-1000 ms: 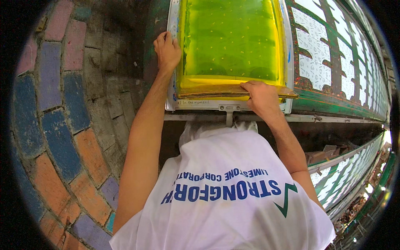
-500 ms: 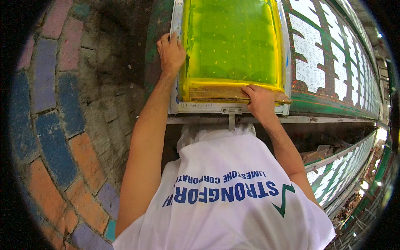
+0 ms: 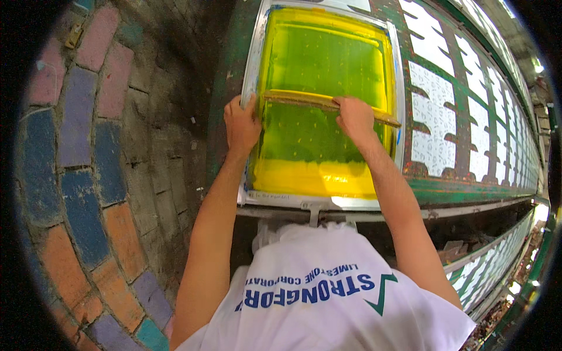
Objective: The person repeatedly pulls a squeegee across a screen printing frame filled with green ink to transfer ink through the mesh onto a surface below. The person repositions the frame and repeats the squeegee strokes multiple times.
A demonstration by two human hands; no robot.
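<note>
- Yellow-stained wood is what my right hand (image 3: 354, 117) closes around: the squeegee (image 3: 328, 103), gripped from above near its middle, fingers curled over the top edge.
- My left hand (image 3: 242, 124) lies flat and spread on the pale left rail of the screen frame (image 3: 253, 64), pressing down and holding nothing; it touches the squeegee's left end or sits just beside it, I cannot tell which.
- The squeegee's long axis runs across the frame from left to right, tilting slightly down toward its right end, which pokes past my right hand to the frame's far rail.
- It sits about midway up the mesh (image 3: 322, 52), so the right hand is on it and the left only alongside.
- Toward me from the blade lies a thick band of yellow ink (image 3: 310, 175), pooled near the frame's near edge; beyond the blade the mesh looks green-yellow and thinner.
- The frame rests on a long green printing table (image 3: 468, 190), with white patterned fabric (image 3: 436, 126) stretching away to my right.
- A second table level shows lower right, under my white shirt (image 3: 328, 304).
- To my left is a floor of worn coloured bricks (image 3: 88, 175).
</note>
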